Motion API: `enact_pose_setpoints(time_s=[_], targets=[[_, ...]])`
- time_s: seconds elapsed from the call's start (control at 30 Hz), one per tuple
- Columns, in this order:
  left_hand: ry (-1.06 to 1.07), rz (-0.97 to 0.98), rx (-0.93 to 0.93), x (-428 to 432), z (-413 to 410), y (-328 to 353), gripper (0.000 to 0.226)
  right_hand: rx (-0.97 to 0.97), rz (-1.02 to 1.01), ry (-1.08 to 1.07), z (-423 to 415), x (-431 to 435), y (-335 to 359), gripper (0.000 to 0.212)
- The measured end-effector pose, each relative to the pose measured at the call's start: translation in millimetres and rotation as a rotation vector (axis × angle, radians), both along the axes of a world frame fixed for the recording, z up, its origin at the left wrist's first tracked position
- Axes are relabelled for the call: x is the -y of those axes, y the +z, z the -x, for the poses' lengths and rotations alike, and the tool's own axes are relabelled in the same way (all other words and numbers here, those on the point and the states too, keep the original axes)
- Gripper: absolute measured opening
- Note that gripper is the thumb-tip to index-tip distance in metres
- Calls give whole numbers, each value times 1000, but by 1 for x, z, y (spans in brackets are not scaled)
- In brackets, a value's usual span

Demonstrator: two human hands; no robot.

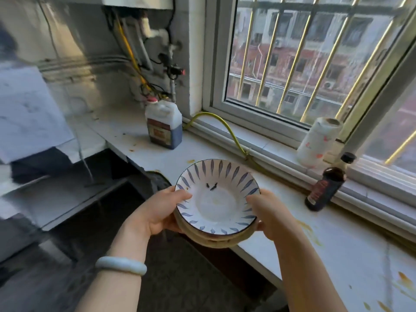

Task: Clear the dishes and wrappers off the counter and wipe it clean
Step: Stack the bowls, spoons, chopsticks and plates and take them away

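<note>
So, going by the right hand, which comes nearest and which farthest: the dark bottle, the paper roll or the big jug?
From the right hand:
1. The dark bottle, by the window, to its right.
2. The paper roll, farther back on the window ledge.
3. The jug, in the far corner, to the left.

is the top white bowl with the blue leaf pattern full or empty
Nearly empty: the white blue-leaf bowl holds only a few dark scraps.

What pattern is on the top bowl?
Blue leaf strokes around a white inside, dark rim; head view shows the bowl.
</note>
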State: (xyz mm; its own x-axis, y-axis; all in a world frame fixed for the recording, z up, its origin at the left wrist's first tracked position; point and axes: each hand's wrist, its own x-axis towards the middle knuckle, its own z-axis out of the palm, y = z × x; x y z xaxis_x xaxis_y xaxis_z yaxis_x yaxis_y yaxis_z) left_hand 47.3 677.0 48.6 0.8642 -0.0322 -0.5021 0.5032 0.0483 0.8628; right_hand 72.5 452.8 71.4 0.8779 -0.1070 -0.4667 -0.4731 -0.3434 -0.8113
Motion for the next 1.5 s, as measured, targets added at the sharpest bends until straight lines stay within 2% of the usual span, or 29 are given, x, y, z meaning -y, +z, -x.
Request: enact_pose_setpoints(time_s=[0.37,0.67,0.8,1.2,1.3,1.4,1.5], targets=[[297,41,-2,-100,29,-3,28,-24,14,196,-25,-118,5,22],[502,41,-9,-141,-2,-4,25,-44,24,385,-85,-177,7,33],[538,30,16,-153,-27,2,26,-37,40,406,-118,-191,16,25],[590,28,34,-158,-81,7,27,-14,76,470,-179,-206,23,18],[594,38,28,-165,-82,7,29,-9,74,490,-184,-214,21,22],[612,42,26,-176,-79,6,27,8,12,512,-186,-228,17,36],[642,48,23,-193,-71,6,26,14,20,533,-182,-248,15,35]])
